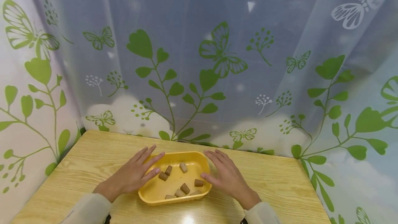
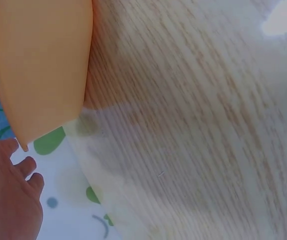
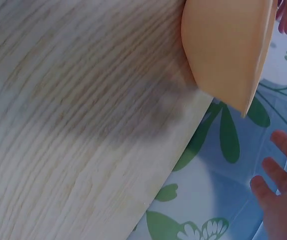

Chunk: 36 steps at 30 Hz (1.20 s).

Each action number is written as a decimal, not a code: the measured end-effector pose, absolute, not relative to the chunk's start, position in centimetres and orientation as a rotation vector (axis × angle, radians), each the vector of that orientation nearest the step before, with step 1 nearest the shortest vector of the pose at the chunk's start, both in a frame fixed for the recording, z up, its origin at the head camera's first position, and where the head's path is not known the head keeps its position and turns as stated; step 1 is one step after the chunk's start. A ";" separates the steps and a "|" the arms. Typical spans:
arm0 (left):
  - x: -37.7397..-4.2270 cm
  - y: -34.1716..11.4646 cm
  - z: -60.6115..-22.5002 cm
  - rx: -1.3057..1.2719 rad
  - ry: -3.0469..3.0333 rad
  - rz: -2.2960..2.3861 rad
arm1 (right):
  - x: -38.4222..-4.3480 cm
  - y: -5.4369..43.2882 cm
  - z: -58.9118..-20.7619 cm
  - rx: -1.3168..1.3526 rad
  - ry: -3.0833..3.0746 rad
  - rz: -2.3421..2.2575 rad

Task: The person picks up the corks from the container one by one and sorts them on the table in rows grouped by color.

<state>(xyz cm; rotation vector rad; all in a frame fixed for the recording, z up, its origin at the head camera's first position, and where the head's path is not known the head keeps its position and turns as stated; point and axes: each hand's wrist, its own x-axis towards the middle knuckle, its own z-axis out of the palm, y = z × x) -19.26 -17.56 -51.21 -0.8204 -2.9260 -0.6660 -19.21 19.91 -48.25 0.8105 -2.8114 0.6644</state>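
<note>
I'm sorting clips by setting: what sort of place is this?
Probably a small screened-off work corner indoors: curtain-like butterfly-print sheets hang around a wood-grain table, which bears a yellow tray of small brown pieces.

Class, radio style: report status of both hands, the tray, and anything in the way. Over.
Left hand and right hand open, at opposite ends of yellow tray. Tray on wooden table, small brown pieces inside. No obstruction seen.

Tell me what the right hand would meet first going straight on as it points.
Probably the leaf-and-butterfly-print curtain, across the wood-grain table. The rim of the yellow tray sits close to that line; depth is unclear, so the right hand might brush it.
</note>
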 end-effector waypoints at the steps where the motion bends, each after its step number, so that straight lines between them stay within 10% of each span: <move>1: -19.2 -17.5 -51.3 -0.822 -2.928 -0.669 | -19.2 19.8 -48.3 0.822 -2.811 0.672; 36: -18.8 -17.4 -52.0 -0.815 -2.982 -0.728 | -20.2 16.0 -49.4 1.230 -2.967 0.721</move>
